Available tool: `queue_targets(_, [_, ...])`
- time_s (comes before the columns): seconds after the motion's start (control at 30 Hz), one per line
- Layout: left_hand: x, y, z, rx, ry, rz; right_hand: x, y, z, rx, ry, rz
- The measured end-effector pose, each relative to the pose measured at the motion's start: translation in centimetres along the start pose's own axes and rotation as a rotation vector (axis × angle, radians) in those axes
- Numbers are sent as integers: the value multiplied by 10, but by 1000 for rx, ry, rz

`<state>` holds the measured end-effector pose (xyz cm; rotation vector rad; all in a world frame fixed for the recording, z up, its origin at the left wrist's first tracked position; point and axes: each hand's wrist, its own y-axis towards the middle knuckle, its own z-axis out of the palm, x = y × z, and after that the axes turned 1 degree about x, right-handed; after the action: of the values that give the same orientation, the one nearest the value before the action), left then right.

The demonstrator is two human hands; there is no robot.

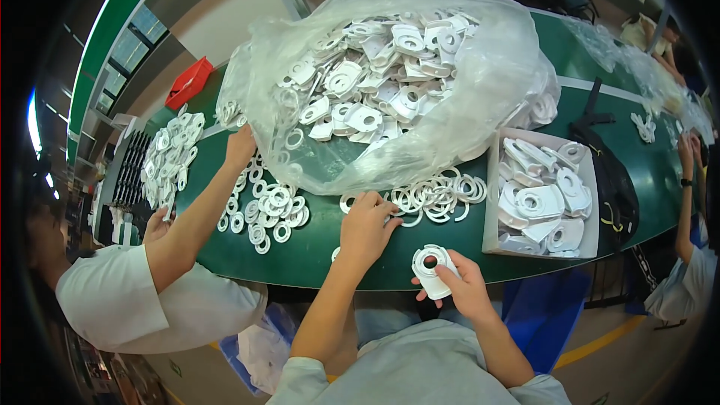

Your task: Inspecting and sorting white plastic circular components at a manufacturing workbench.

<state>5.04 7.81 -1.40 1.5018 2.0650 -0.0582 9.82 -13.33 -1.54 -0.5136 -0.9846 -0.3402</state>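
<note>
Low in the frame's centre, the right hand (466, 285) is pinching one white plastic plate (433, 268) with a round hole, thumb on its face and fingers curled behind it, holding it just off the near edge of the green table (375, 255). Just left and above, the left hand (367, 223) is resting palm down on the table, fingers bent over the loose white rings (439, 196); whether it is gripping one I cannot tell. Those rings are too many and too overlapped to count. Behind them one large clear plastic bag (465, 97) is bulging with more white plates. At right centre, one shallow cardboard box (493, 202) is holding about a dozen plates. At left, a co-worker's arm (195, 217) is reaching toward a second scatter of rings (270, 210). One red bin (189, 81) is sitting upper left.
</note>
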Motion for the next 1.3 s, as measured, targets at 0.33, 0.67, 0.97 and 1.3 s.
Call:
queue_targets(0.33, [10,27,-18,67,-619,-246,2,7,-8,-4,140,25])
queue_targets(0.67, [16,15,0,-92,-1224,-399,-1,12,-7,-21,284,51])
queue_targets(0.97, [-17,-5,-35,154,-1196,-435,2,12,-3,49,279,107])
queue_targets(1.3, [-9,-7,-29,262,-1100,-406,2,14,9,131,289,147])
